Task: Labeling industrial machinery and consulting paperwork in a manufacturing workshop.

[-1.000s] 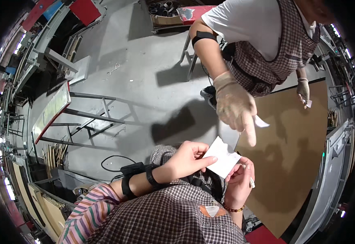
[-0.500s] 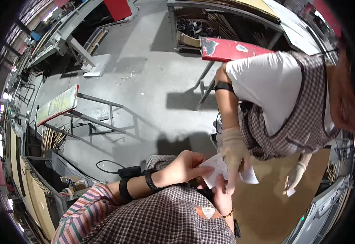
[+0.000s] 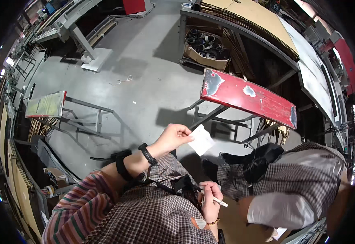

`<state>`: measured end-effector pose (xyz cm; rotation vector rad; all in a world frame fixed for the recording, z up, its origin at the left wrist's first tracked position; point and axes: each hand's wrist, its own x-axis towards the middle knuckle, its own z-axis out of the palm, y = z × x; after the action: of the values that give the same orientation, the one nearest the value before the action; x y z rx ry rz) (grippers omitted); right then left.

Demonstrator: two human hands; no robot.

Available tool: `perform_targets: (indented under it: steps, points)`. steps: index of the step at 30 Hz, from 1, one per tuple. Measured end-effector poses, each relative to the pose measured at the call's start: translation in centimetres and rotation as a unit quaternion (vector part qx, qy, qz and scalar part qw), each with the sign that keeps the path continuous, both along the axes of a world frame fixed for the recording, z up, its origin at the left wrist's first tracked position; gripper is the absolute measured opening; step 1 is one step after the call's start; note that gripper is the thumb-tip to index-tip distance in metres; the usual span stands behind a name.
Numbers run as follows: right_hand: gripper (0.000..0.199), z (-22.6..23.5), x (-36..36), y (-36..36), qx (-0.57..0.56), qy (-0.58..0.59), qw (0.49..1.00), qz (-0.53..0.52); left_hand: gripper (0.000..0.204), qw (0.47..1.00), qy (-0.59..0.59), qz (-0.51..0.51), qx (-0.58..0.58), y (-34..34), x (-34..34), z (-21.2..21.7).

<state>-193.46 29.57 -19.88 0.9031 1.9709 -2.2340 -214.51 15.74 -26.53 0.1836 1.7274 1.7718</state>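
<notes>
White light washes out the paper (image 3: 202, 140) — shadows streak the grey floor (image 3: 149, 87) — and edges bend toward black corners.

Matt paper slip (image 3: 202, 141), smooth plastic-looking pen (image 3: 220, 201), glossy chipped-paint bench (image 3: 252, 99), matt cloth apron (image 3: 157, 217)

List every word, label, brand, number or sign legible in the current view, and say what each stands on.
None reads clearly.
Square white paper sheet in the left hand: faint marks, too small to read.
Brown-and-white checked cloth apron: small lettering near its orange-and-white patch, too blurred to read.
Slim white pen-like stick in the right hand: no legible marking.
</notes>
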Motion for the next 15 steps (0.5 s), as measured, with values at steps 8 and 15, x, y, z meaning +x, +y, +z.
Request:
perform_targets:
  steps: [8,15]
  points:
    - [0.011,-3.7,-12.9,4.0,0.117,-0.023,0.981,-0.15,0.009,0.997,-0.062,0.04,0.005,11.2,-17.1,-8.7]
    - [0.009,-8.3,-21.0,8.1,0.111,0.018,0.955,-0.273,0.015,0.969,0.167,0.017,-0.18,17.7,-23.4,-11.6]
